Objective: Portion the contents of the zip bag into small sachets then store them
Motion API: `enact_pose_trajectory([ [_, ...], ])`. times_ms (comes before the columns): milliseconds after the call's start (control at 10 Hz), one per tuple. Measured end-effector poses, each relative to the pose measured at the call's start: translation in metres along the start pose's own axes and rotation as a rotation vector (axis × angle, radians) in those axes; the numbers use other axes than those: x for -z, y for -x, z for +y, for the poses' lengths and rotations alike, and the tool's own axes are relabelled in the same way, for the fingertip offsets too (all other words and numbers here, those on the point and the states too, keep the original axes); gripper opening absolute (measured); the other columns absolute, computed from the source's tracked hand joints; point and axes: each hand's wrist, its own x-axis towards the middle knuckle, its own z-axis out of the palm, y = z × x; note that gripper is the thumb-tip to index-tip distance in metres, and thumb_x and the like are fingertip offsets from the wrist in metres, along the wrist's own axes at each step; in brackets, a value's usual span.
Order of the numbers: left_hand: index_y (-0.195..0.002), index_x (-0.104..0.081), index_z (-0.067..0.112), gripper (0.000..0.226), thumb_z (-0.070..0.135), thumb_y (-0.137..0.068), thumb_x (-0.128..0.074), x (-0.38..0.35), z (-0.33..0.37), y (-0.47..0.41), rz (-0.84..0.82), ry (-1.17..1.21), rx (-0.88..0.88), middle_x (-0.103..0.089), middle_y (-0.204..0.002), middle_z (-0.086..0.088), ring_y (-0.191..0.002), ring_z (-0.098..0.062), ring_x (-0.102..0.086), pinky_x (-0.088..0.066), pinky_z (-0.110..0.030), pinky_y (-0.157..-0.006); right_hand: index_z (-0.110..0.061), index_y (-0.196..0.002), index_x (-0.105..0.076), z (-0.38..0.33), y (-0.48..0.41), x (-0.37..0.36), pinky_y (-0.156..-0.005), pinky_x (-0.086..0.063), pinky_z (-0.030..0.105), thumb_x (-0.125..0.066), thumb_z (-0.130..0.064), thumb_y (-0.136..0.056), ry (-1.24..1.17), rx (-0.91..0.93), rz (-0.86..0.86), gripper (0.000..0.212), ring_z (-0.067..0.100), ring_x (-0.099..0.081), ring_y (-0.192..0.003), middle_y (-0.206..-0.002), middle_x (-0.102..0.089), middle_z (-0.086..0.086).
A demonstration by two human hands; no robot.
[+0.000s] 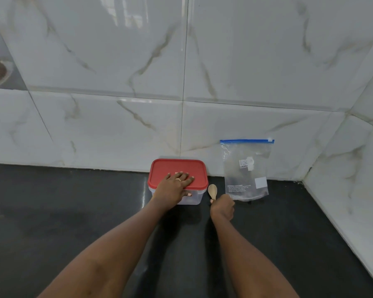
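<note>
On black desk: my left hand (175, 184) flat, open, pressing clear rectangular red-lidded plastic container (179, 171); right hand (222, 206) fisted around small wooden spoon (212, 191), near clear blue-zip bag (247, 168).

Clear zip bag (246, 171) upright against wall

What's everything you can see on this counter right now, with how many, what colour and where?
Storage container: one, clear plastic, on the counter by the wall.
Lid: one, red, closed on the container.
Zip bag: one, clear with a blue zip strip, upright against the wall, right of the container.
Wooden spoon: one, pale wood, between container and bag, bowl end up.
Countertop: one, black, glossy.
Wall tiles: white marble pattern, behind and at right.
Left hand: flat on the lid, a ring on one finger.
Right hand: closed around the spoon's handle.
</note>
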Motion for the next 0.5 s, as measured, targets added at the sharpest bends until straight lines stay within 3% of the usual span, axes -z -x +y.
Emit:
enact_pose_trajectory([
  [300,-0.149,-0.009,0.021,0.057,0.034,-0.099,-0.034,0.007,-0.002,0.009,-0.014,0.079,-0.042,-0.019,-0.156,-0.003,-0.144,-0.019,-0.014,-0.009,-0.044,-0.116,-0.004,-0.112,-0.061,0.001,0.010,0.014,-0.087,-0.048,0.036,-0.057,-0.019,-0.092,0.060,0.029,-0.034,0.024,0.033,-0.057,-0.113,-0.121,-0.060,0.015],
  [400,-0.149,-0.005,0.019,0.062,0.038,-0.098,-0.036,0.013,0.000,0.012,-0.038,0.272,0.007,-0.022,-0.154,-0.007,-0.143,-0.022,-0.017,-0.004,-0.047,-0.117,-0.005,-0.118,-0.057,-0.001,0.017,0.029,-0.090,-0.047,0.036,-0.048,-0.020,-0.096,0.186,0.155,-0.046,0.028,0.031,-0.055,-0.116,-0.125,-0.057,0.013],
  [500,-0.142,-0.025,0.018,0.047,0.033,-0.098,-0.036,0.026,0.005,0.008,0.002,0.387,0.074,-0.034,-0.147,-0.004,-0.138,-0.022,-0.029,-0.003,-0.052,-0.114,-0.002,-0.116,-0.057,-0.012,0.021,0.041,-0.091,-0.046,0.036,-0.042,-0.022,-0.098,0.230,0.300,-0.192,0.031,0.032,-0.056,-0.114,-0.123,-0.058,0.016],
])
